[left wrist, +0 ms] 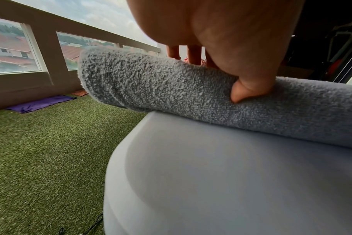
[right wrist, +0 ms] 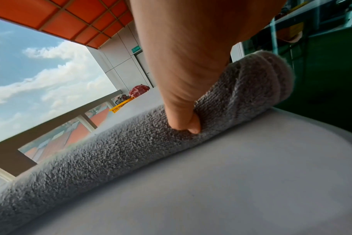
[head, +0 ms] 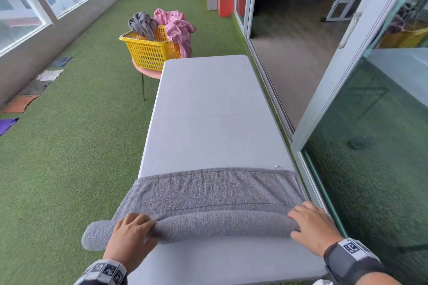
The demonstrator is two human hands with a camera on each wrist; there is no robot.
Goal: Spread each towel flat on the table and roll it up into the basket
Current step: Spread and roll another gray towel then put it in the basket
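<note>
A grey towel [head: 215, 190] lies across the near end of the pale table [head: 208, 104], its near part wound into a thick roll [head: 222, 224]. My left hand [head: 132, 233] grips the roll near its left end, fingers over the top and thumb [left wrist: 249, 90] pressed into the near side. My right hand [head: 310, 222] grips the right end the same way, thumb [right wrist: 183, 122] dug into the towel [right wrist: 110, 151]. The roll's left end [left wrist: 131, 79] overhangs the table's left edge. The flat part reaches a short way up the table.
A yellow basket [head: 148, 51] stands on a pink stool [head: 148, 71] beyond the table's far left corner, holding a grey towel [head: 142, 24] and pink towels [head: 178, 28]. Several cloths [head: 49, 75] lie on green turf by the left wall. A sliding glass door [head: 370, 146] runs close along the right.
</note>
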